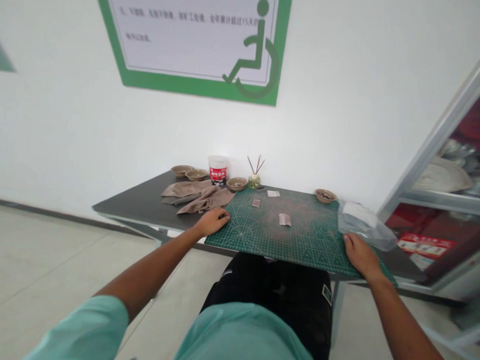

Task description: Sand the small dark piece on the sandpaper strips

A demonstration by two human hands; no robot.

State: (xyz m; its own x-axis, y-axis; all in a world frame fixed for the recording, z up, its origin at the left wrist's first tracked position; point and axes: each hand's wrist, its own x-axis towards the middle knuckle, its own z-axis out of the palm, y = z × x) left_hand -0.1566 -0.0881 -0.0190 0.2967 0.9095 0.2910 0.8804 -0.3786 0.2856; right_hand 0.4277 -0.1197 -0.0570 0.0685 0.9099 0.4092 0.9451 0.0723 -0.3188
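Note:
A green cutting mat (301, 240) lies on a dark table (140, 203). My left hand (213, 221) rests on the mat's left edge with its fingers curled loosely; nothing shows in them. My right hand (357, 252) lies flat on the mat's right front corner, fingers stretched toward a clear plastic bag (364, 224). Small paper pieces (285, 219) lie in the middle of the mat, apart from both hands.
A brown cloth (196, 195) is bunched left of the mat. Along the wall stand several shallow bowls (195, 174), a white tub with a red label (218, 170) and a reed diffuser (254, 180). A metal shelf unit (440, 197) stands at the right.

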